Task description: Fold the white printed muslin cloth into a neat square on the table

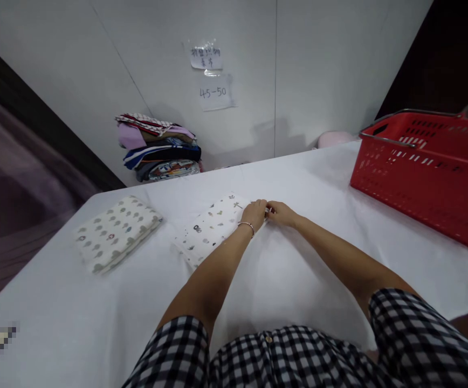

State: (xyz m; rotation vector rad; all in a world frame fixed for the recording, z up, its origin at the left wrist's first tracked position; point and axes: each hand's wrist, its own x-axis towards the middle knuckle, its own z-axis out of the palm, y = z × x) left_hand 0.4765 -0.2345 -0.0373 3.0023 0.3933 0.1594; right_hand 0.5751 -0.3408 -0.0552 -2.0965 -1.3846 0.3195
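Head view, table top. My left hand (254, 214), bracelet at the wrist, and my right hand (281, 214) meet at the far right corner of the printed cloth (212, 229). The cloth lies flat near the middle of the white table (298, 280), just ahead of me. Both sets of fingers are curled closed and appear to pinch that corner between them; the contact itself is too small for me to confirm.

Progress, as I judge it: the cloth is already down to a compact rectangle with roughly squared edges. Most of the folding looks done, and only the corner under my hands is unsettled. A second folded cloth (116, 231), finished and untouched, rests well apart to the left.

Appearance: white ground, small scattered dark and grey motifs, thin and soft, with no creases that I can see. A stack of fabrics (159, 146) stands against the wall, and a red basket (420, 161) sits at the right.
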